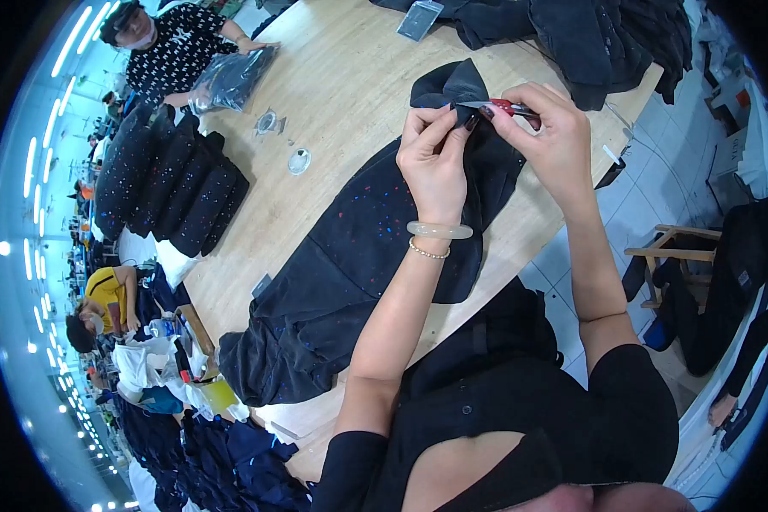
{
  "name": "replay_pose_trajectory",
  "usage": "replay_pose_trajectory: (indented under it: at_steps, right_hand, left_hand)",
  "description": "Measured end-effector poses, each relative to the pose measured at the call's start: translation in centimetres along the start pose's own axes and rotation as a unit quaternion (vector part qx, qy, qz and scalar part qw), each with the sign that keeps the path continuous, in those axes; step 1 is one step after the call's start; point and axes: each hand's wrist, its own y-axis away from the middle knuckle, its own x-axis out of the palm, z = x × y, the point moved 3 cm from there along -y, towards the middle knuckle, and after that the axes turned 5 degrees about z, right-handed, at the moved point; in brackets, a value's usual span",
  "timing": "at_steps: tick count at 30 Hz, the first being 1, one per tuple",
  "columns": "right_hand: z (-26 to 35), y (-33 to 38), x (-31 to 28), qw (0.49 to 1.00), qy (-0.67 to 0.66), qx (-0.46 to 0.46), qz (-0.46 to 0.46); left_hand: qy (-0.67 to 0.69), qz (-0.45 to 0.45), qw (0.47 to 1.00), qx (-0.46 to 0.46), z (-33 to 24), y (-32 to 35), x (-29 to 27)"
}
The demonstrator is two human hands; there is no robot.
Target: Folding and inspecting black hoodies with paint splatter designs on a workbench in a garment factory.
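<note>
A black speckled garment (341,235) lies across the worktop (337,90), one end lifted between the person's hands. The left hand (433,162) pinches the dark cloth of that end between thumb and fingers, fingertips drawn together. The right hand (555,136) is curled around red-handled snips (502,106), with the blade pointing left into the pinched cloth; whether the blades touch each other cannot be told.

The garment lies close along the near edge of the worktop, where a strip of bare wood shows between it and the person's body. The broadest bare stretch lies beyond it, toward the far edge, interrupted by a clear round piece (299,161) and a small clear roll (269,122). Some bare wood also shows between the right hand and the right-hand corner.

A dark clothes heap (589,47) covers the far part of the right-hand end, with a flat clear packet (419,20) beside it. At the far edge, a co-worker (175,51) has hands on a plastic-wrapped bundle (235,78); nearby stands a folded speckled stack (171,179). Past the left end are a cluttered box (194,331) and a dark pile (230,452).

The garment's long axis runs roughly along the near edge: its bunched end lies toward the left end of the worktop, and its lifted end points toward the right.
</note>
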Motion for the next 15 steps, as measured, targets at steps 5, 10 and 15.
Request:
replay_pose_trajectory:
  at_steps: [5,10,15]
  right_hand:
    - [-0.7,0.1,-0.5,1.000,-0.017,-0.006,-0.011]
    - [0.0,0.1,-0.7,1.000,0.017,-0.009,0.003]
    - [0.4,0.1,-0.8,0.998,0.051,-0.040,-0.013]
  left_hand:
    - [0.017,-0.005,1.000,-0.011,-0.1,-0.2,0.1]
    - [-0.006,-0.002,1.000,0.004,-0.2,-0.1,0.0]
    - [-0.043,0.003,0.999,0.021,-0.6,0.0,0.2]
